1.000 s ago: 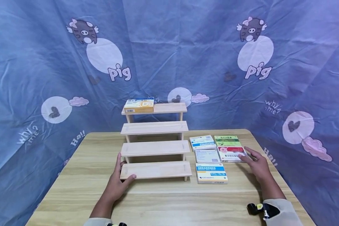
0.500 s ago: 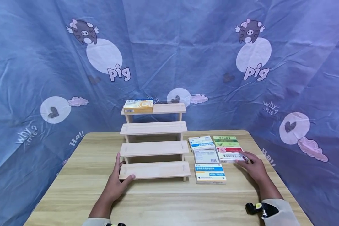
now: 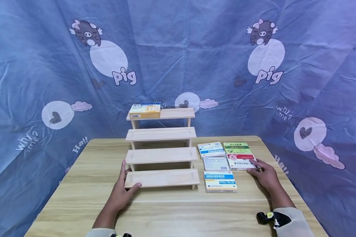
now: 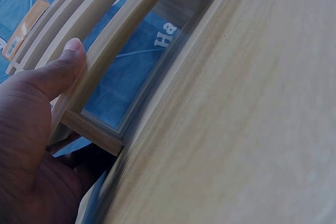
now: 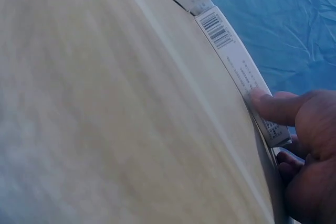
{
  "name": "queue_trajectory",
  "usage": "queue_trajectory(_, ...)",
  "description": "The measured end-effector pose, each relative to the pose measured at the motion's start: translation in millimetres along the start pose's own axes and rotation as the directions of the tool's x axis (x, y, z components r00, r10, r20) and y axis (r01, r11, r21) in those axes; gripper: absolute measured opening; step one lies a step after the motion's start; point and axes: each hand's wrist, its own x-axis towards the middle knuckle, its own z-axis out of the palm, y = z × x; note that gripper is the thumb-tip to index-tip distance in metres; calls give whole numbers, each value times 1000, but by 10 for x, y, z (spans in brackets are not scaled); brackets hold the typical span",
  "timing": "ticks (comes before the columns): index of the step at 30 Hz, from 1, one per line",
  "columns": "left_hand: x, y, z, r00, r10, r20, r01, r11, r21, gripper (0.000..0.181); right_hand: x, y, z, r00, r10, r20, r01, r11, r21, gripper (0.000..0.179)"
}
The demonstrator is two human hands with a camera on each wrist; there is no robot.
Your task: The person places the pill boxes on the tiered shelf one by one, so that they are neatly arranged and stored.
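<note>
My left hand grips the left end of the lowest step of a four-tier wooden display stand. In the left wrist view its thumb lies over the step's front edge, with the other fingers partly hidden behind the end. My right hand pinches the right end of a red and white medicine box lying on the table. The right wrist view has the thumb on the box's barcoded side; some fingers are hidden beyond it. A yellow and white medicine box sits on the top tier's left side.
Beside the held box lie a green medicine box, a blue and white box and a white box. Nearer stands another blue and white box. A blue printed cloth hangs behind the wooden table.
My right hand has moved slightly left and down, and its fingers have closed on the right end of the red and white box. The left hand stays on the stand.
</note>
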Motion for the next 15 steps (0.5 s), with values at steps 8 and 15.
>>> queue_trajectory(8, -15, -6, -6, 1000, -20, 6, 20, 1000, -3, 122, 8, -59, 13, 996, 83, -25, -83, 997, 9, 63)
queue_trajectory(15, 5, -8, 5, 1000, 1, -2, -1, 1000, 11, 121, -17, -53, 12, 995, 93, -44, -93, 996, 11, 63)
